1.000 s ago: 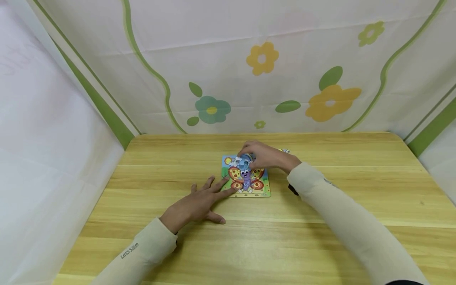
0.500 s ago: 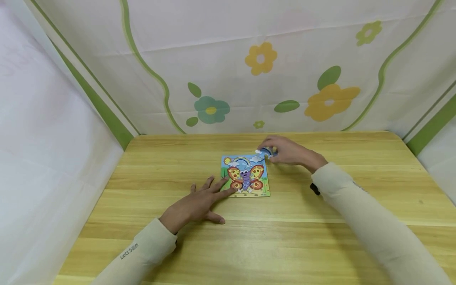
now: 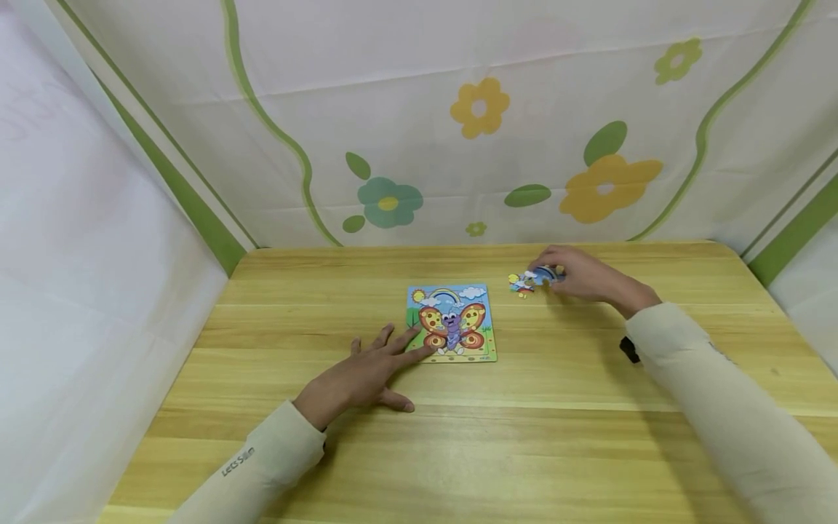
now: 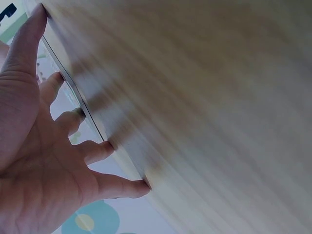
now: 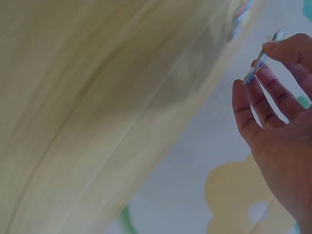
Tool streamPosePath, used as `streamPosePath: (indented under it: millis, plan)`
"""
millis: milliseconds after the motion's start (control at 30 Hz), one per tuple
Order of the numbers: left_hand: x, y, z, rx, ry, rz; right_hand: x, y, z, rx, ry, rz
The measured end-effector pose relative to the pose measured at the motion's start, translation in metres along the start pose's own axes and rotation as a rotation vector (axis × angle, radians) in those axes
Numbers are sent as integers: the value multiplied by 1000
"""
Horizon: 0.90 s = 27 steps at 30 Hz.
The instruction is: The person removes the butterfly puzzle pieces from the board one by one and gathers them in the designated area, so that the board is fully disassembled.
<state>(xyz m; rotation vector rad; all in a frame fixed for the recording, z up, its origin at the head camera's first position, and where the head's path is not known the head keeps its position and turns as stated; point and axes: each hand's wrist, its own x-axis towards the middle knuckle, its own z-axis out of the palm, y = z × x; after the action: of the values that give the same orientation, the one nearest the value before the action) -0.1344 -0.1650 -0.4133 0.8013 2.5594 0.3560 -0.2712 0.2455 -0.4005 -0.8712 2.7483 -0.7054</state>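
A square puzzle board (image 3: 492,348) with a purple butterfly, a sun and a rainbow lies flat on the wooden table. My left hand (image 3: 366,375) is spread, its fingertips on the board's lower left part and on the table beside it. The left wrist view shows those fingers (image 4: 100,151) straight and apart. To the right of the board, my right hand (image 3: 589,278) pinches a blue puzzle piece (image 3: 544,274) with a rainbow on it. Seen edge-on in the right wrist view, that thin piece (image 5: 254,71) sits between thumb and fingertips, raised off the table.
Loose colourful puzzle pieces (image 3: 521,284) lie on the table (image 3: 458,444) just left of the right hand. A white curtain (image 3: 419,145) with printed flowers rises behind the table's back edge, and another white cloth hangs at the left.
My right hand has carried the rainbow piece off the top of the board, rightwards to the loose pieces. The board's sky area is now uncovered. The left hand stays in place.
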Motion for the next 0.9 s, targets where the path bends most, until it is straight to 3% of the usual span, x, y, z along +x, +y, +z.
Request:
streamPosePath:
  millis: [400,733,900]
  plan:
    - [0,1,-1,-2,0,6,-15,32,1,-116,-13,-15]
    - [0,1,-2,6,2,4,-17,34,3,-132,-14,-9]
    - [0,1,-2,6,-2,0,-13,23,3,-135,-10,-24]
